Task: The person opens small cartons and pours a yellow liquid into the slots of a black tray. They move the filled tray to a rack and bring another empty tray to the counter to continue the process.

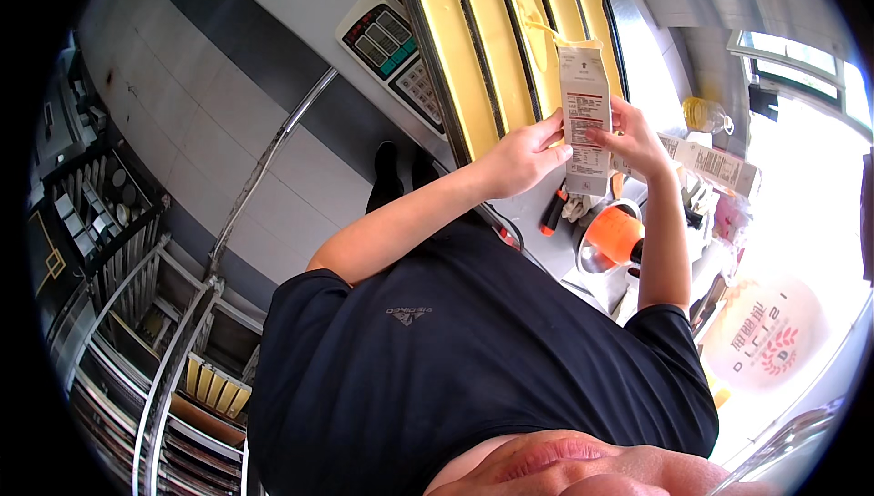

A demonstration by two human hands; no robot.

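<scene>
A tall printed paper carton is tipped away from me over a long black-edged tray of several yellow strips with dark dividers. From its open top a thin yellow stream runs down to a smooth, elongated yellow pool across the strips. My left hand grips the carton's left side near the base. My right hand holds the opposite side, its thumb across the printed face. Whatever is inside the carton is hidden.
A digital scale sits left of the tray. Close to my right forearm, an orange bottle lies in a metal bowl. A black-and-orange tool handle, another carton and a bottle of yellow liquid are nearby. Tray racks stand behind left.
</scene>
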